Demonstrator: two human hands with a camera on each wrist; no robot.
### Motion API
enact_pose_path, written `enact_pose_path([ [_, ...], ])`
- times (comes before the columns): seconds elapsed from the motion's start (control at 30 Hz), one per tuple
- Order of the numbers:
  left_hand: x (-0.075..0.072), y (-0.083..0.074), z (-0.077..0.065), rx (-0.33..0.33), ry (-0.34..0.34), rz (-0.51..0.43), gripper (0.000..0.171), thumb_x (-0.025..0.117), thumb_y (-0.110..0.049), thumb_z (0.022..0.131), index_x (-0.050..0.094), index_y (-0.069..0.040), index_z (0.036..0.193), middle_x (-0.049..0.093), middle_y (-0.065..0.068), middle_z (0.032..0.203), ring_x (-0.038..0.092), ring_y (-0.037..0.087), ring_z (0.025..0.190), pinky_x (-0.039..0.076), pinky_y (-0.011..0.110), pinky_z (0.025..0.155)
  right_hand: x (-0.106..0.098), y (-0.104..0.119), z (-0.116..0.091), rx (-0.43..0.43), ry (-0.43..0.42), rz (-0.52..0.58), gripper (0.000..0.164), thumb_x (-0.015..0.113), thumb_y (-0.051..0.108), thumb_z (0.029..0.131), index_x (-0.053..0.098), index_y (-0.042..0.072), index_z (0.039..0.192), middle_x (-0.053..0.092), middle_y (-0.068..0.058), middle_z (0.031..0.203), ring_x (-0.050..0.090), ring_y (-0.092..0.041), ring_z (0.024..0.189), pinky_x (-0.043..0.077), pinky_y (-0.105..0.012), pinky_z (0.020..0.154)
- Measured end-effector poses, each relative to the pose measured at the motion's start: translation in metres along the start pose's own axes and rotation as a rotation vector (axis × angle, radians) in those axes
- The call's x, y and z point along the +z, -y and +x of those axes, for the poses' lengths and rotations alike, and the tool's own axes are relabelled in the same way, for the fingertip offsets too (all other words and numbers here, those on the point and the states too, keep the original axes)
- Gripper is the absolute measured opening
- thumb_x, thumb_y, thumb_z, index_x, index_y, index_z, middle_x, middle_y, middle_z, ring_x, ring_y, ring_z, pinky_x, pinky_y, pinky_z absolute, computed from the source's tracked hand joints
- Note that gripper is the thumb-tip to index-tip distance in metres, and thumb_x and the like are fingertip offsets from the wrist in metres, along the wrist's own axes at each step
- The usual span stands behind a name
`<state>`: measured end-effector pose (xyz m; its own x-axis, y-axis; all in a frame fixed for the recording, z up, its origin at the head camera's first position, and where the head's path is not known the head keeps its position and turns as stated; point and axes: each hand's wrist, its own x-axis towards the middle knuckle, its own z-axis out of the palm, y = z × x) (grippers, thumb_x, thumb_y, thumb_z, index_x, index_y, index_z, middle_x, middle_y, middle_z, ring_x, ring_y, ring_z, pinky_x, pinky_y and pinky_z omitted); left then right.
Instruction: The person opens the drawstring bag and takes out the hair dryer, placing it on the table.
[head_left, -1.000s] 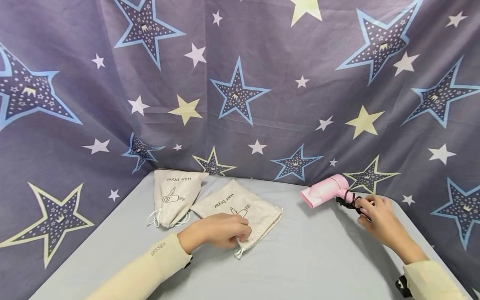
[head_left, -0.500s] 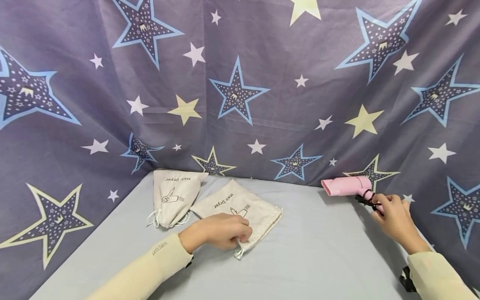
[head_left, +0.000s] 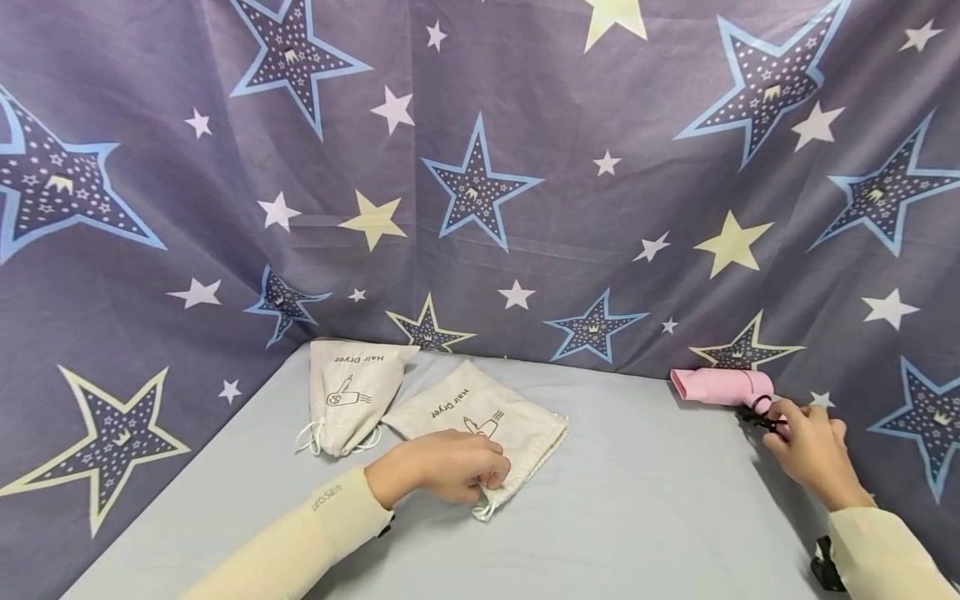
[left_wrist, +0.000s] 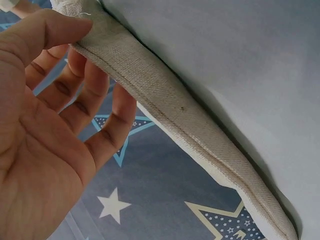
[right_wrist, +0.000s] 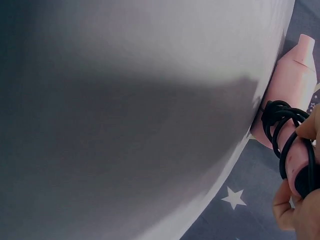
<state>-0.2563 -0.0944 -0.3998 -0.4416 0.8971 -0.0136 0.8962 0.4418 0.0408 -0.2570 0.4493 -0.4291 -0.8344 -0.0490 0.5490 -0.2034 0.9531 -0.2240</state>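
A pink hair dryer point(head_left: 720, 387) lies at the far right of the table, nozzle pointing left. My right hand point(head_left: 813, 450) grips its handle, which has a black cord point(right_wrist: 280, 117) looped around it in the right wrist view. At the middle lies a beige drawstring bag point(head_left: 517, 417) printed "Hair Dryer". My left hand point(head_left: 453, 467) pinches the near edge of this bag; in the left wrist view the thumb is on top and the fingers point(left_wrist: 97, 90) are underneath. The back of the hand hides part of the print in the head view.
A second beige drawstring bag point(head_left: 356, 375), with the same print and white cords, lies at the back left and looks filled out. The grey table point(head_left: 630, 500) ends against a purple star-patterned curtain point(head_left: 540, 292) at the back and sides.
My right hand has carried the hair dryer to the right and down to the table, and its nozzle has turned to point more squarely left. The left hand and both bags have hardly moved.
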Motion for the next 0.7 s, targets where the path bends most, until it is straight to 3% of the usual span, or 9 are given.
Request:
enact_pose_path([
  [0.1,-0.002,-0.001,0.000,-0.023,0.013,-0.016,0.029,0.075,-0.006,0.074,0.056,-0.025,0.084,0.050,-0.016,0.082,0.048,-0.001,0.076,0.041,0.018,0.064,-0.001,-0.001,0.001,0.026,0.020,0.002,0.030,0.072,0.003,0.078,0.055,0.002,0.102,0.049,-0.040,0.097,0.043,-0.059,0.096,0.025,-0.068,0.077],
  [0.4,-0.006,-0.006,0.003,-0.077,0.051,-0.059,0.029,0.078,-0.008,0.075,0.057,-0.026,0.084,0.052,-0.016,0.083,0.050,0.000,0.076,0.043,0.020,0.066,-0.004,0.001,0.002,0.071,0.129,-0.028,0.028,0.074,0.008,0.076,0.055,0.003,0.095,0.052,-0.027,0.085,0.047,-0.054,0.089,0.030,-0.065,0.072],
  [0.57,-0.008,-0.006,0.003,-0.095,0.050,-0.069,0.029,0.077,-0.006,0.074,0.057,-0.025,0.084,0.052,-0.015,0.081,0.050,0.001,0.076,0.043,0.021,0.066,-0.008,-0.001,-0.001,0.065,0.220,-0.030,0.027,0.073,0.007,0.077,0.055,0.002,0.096,0.051,-0.026,0.088,0.045,-0.053,0.092,0.029,-0.068,0.080],
  [0.7,-0.009,-0.004,0.003,-0.096,0.034,-0.082,0.029,0.074,-0.004,0.074,0.057,-0.025,0.083,0.052,-0.014,0.080,0.050,0.002,0.076,0.043,0.020,0.065,-0.013,0.000,-0.002,0.131,0.290,-0.030,0.029,0.072,0.010,0.078,0.055,0.003,0.100,0.047,-0.030,0.098,0.044,-0.057,0.089,0.037,-0.067,0.070],
])
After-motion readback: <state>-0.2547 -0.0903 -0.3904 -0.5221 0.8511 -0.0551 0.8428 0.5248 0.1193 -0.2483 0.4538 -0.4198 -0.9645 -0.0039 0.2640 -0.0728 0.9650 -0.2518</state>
